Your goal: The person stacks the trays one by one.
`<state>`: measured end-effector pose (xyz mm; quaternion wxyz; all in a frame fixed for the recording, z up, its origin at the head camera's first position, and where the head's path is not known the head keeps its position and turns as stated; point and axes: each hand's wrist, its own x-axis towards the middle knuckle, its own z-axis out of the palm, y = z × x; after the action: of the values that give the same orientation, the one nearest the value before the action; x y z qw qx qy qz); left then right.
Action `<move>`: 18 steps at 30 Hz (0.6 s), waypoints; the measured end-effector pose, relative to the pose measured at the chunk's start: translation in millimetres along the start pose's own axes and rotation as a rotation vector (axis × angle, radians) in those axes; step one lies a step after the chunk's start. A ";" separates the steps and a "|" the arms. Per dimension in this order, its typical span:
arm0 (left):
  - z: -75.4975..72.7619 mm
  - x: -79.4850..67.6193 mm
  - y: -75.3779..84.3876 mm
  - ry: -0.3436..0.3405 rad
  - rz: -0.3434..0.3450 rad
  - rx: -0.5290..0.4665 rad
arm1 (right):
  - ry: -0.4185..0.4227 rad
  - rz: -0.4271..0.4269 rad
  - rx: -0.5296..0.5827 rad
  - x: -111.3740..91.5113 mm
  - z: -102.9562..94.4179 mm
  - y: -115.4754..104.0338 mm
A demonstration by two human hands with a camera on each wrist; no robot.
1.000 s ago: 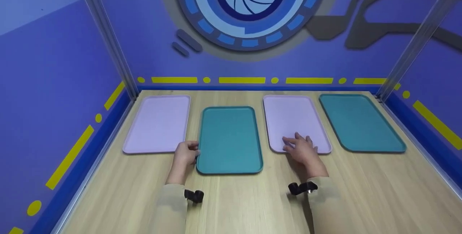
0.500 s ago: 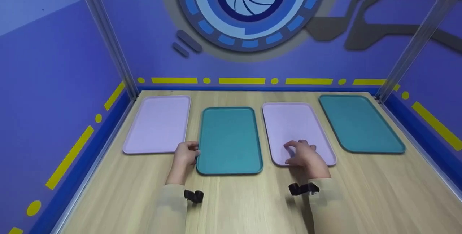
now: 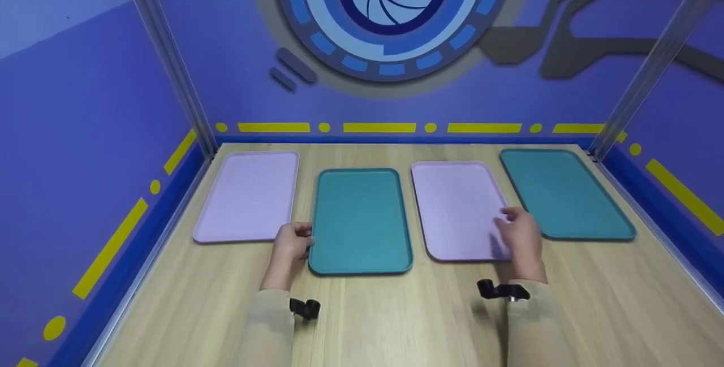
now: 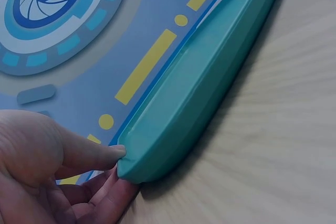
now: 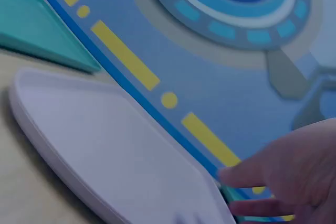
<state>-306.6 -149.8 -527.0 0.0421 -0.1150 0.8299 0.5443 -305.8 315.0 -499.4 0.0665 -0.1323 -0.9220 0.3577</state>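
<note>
My left hand (image 3: 291, 241) holds the left edge of the near teal tray (image 3: 362, 220). In the left wrist view, its thumb lies on the rim of that teal tray (image 4: 173, 114) and fingers sit below it. My right hand (image 3: 521, 235) is over the right edge of the lilac tray (image 3: 458, 208), just left of the far-right teal tray (image 3: 568, 194). The right wrist view shows its thumb and fingers apart beside the lilac tray's (image 5: 121, 145) rim; whether they touch is unclear.
Another lilac tray (image 3: 251, 194) lies at the left end of the row. All the trays lie flat on a wooden table (image 3: 379, 322). Blue printed walls (image 3: 373, 95) enclose the back and sides, with metal posts (image 3: 169, 56) at the corners.
The lilac tray near my right hand slid toward me, then stopped. My right hand came back with it, then moved right to its right edge. My left hand stayed put.
</note>
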 end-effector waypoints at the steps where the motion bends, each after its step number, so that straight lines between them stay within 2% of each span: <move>1: 0.1 -0.2 -0.1 -0.003 -0.003 -0.003 | 0.044 0.046 0.000 0.9 -3.4 6.6; 4: -0.1 -0.3 0.5 -0.005 -0.011 -0.017 | 0.094 0.158 -0.015 1.8 -9.3 24.6; 6: -0.3 0.1 1.3 -0.002 -0.009 -0.024 | 0.096 0.186 -0.022 2.3 -10.4 34.1; 10: -0.2 1.1 0.9 -0.002 -0.014 -0.018 | 0.097 0.182 -0.005 2.3 -9.2 45.9; 18: 0.6 0.2 -1.1 -0.008 -0.010 -0.018 | 0.104 0.163 0.050 2.5 -10.0 53.5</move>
<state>-306.5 -149.8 -528.3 0.0468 -0.1174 0.8242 0.5519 -295.5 360.1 -528.2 0.0883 -0.2238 -0.8942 0.3776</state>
